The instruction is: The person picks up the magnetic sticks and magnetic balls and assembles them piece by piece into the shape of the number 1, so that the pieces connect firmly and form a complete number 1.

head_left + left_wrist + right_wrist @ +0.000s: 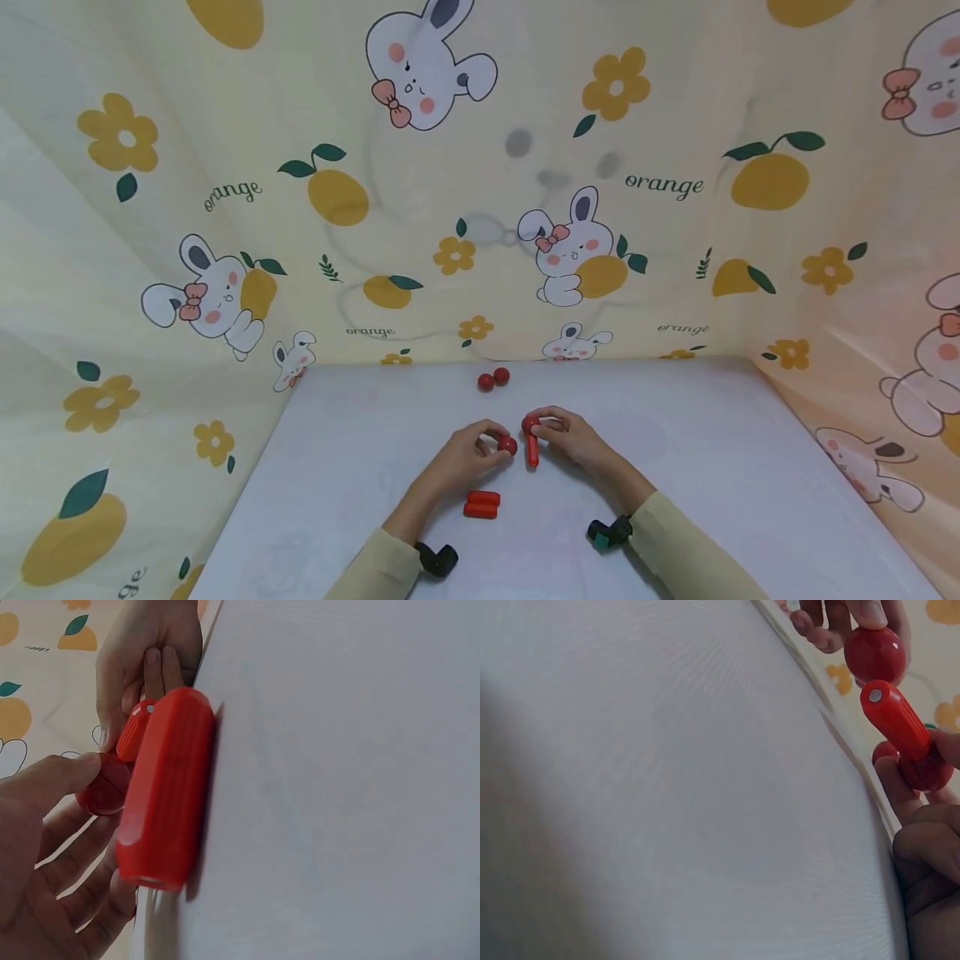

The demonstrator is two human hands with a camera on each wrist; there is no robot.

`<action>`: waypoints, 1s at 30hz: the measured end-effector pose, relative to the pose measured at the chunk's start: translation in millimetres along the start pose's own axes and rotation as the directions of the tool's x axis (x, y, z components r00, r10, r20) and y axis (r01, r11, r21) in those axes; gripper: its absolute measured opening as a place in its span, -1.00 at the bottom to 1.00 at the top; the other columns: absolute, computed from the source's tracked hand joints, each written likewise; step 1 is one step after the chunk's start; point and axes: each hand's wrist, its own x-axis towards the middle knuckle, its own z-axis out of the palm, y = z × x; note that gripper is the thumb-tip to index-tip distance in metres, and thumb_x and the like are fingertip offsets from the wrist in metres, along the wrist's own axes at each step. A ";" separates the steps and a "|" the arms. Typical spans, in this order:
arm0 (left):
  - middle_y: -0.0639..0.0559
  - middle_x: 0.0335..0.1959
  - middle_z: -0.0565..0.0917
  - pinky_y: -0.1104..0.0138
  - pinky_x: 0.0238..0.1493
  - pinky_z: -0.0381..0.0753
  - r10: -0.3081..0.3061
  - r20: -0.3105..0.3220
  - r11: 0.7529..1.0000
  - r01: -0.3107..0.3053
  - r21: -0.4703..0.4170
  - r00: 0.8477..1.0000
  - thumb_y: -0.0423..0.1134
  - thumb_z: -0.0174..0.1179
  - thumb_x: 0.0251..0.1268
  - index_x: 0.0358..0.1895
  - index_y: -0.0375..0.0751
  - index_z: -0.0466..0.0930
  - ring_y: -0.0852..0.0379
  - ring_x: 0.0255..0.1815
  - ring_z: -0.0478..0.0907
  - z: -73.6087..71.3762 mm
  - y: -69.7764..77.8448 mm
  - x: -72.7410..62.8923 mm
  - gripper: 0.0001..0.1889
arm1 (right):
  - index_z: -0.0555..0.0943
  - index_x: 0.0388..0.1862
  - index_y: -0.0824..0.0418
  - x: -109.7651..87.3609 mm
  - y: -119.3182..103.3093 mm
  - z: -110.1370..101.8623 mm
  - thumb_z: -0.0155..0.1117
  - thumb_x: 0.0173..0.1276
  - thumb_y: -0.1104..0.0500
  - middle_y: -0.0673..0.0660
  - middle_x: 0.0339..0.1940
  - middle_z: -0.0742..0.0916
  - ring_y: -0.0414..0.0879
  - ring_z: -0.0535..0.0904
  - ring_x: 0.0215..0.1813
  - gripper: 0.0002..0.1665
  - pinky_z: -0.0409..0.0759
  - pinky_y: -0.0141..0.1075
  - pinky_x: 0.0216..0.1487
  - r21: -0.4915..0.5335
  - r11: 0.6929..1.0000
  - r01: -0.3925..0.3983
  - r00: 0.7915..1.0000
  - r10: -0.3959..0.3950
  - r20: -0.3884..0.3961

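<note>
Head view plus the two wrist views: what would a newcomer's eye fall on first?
Probably the patterned cloth, with its bunnies and oranges, rising behind the white table. Next, mid-table, the left hand holding a red ball beside the right hand, which holds a second ball with a red rod pointing from it towards the person. In the left-wrist view, another rod looms left of centre.

Bkgd: cream cloth (420,237) w/ bunny, flwr + orange prints (577,246) | R side (840,396) peachier | tbl (360,433): white, btm ctr
</note>
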 end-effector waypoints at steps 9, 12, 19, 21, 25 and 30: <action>0.25 0.05 0.69 0.40 -0.09 0.68 0.054 0.024 0.998 -0.055 0.039 0.998 -0.07 0.50 0.38 0.19 0.21 0.66 0.19 -0.07 0.61 3.2 0.2 -5.6 -0.63 | 0.65 0.33 0.05 2.5 4.2 -1.7 0.43 0.52 -0.11 0.09 0.03 0.81 -0.05 0.39 -0.34 -0.49 0.34 -0.28 -0.31 0.008 1.000 -0.005 1.000 0.005 0.002; 0.25 0.03 0.69 0.40 -0.14 0.68 0.041 0.043 0.999 -0.042 0.026 0.998 -0.10 0.52 0.36 0.20 0.19 0.65 0.19 -0.10 0.60 4.6 -0.4 -7.4 -0.60 | 0.65 0.32 0.04 4.3 5.5 -1.8 0.44 0.51 -0.13 0.08 0.00 0.80 -0.07 0.36 -0.39 -0.49 0.33 -0.29 -0.33 0.007 1.000 -0.010 1.000 0.010 -0.001; 0.26 -0.03 0.66 0.39 -0.20 0.68 0.040 0.081 0.999 -0.041 0.007 0.996 -0.12 0.53 0.34 0.17 0.18 0.64 0.17 -0.14 0.60 6.0 2.0 -11.2 -0.61 | 0.65 0.32 0.06 4.6 2.4 -1.2 0.44 0.51 -0.14 0.11 0.05 0.81 -0.07 0.39 -0.36 -0.47 0.32 -0.30 -0.34 -0.001 1.000 -0.026 0.999 0.026 -0.020; 0.27 -0.04 0.66 0.39 -0.19 0.66 0.053 0.087 0.998 -0.056 0.029 0.995 -0.11 0.53 0.34 0.16 0.19 0.65 0.18 -0.13 0.59 6.7 2.6 -11.9 -0.61 | 0.64 0.33 0.08 3.1 1.0 -1.0 0.43 0.52 -0.14 0.12 0.09 0.82 -0.05 0.48 -0.23 -0.46 0.36 -0.28 -0.28 -0.006 1.000 -0.023 0.999 0.023 -0.024; 0.30 -0.09 0.65 0.39 -0.21 0.64 0.060 0.098 0.995 -0.067 0.075 0.993 -0.07 0.53 0.34 0.16 0.22 0.64 0.18 -0.13 0.59 8.6 3.7 -13.0 -0.62 | 0.63 0.34 0.11 1.2 -0.3 -1.4 0.42 0.53 -0.13 0.14 0.12 0.82 -0.04 0.53 -0.13 -0.45 0.36 -0.26 -0.26 0.002 1.000 -0.016 1.000 0.016 -0.019; 0.33 -0.12 0.65 0.36 -0.20 0.60 0.046 0.110 0.993 -0.058 0.106 0.993 -0.04 0.53 0.34 0.16 0.25 0.64 0.23 -0.16 0.57 13.2 3.6 -12.5 -0.61 | 0.65 0.33 0.07 2.8 -1.0 -1.9 0.43 0.53 -0.12 0.10 0.05 0.83 -0.07 0.38 -0.36 -0.48 0.30 -0.33 -0.37 0.024 0.999 -0.038 0.999 0.038 -0.017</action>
